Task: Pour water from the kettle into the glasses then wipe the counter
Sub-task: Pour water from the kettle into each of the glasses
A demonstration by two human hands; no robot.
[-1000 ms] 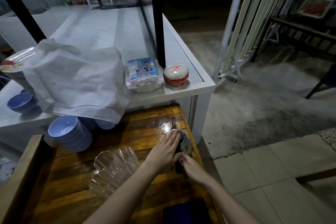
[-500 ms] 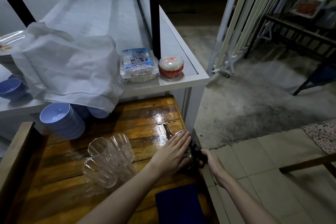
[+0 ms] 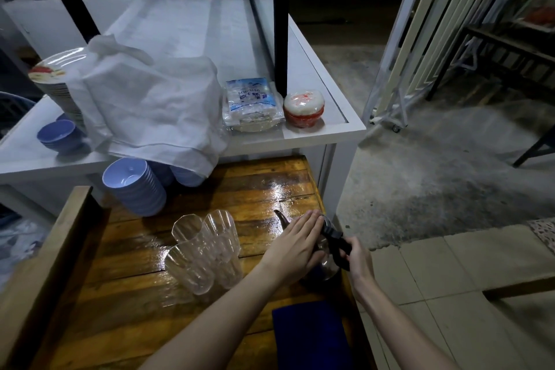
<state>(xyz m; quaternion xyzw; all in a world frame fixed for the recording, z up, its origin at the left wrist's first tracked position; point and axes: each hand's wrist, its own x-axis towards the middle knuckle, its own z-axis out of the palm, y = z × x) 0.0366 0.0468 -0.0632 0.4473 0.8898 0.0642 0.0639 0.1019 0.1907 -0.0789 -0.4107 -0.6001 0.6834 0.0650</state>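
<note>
On the wet brown plank counter [image 3: 126,303], by its right edge: one small metal kettle with a black handle [image 3: 326,261], spout away from the person. Left hand [image 3: 295,245] lies flat and open over its lid; right hand [image 3: 359,258] is closed round the handle (beyond the edge, over floor). Just left of the kettle, apart: cluster of clear ribbed plastic glasses [image 3: 204,249]. Nearer than the kettle: folded dark blue cloth [image 3: 309,336]. Bare planks beyond the spout. Since half a second ago both grips are unchanged.
</note>
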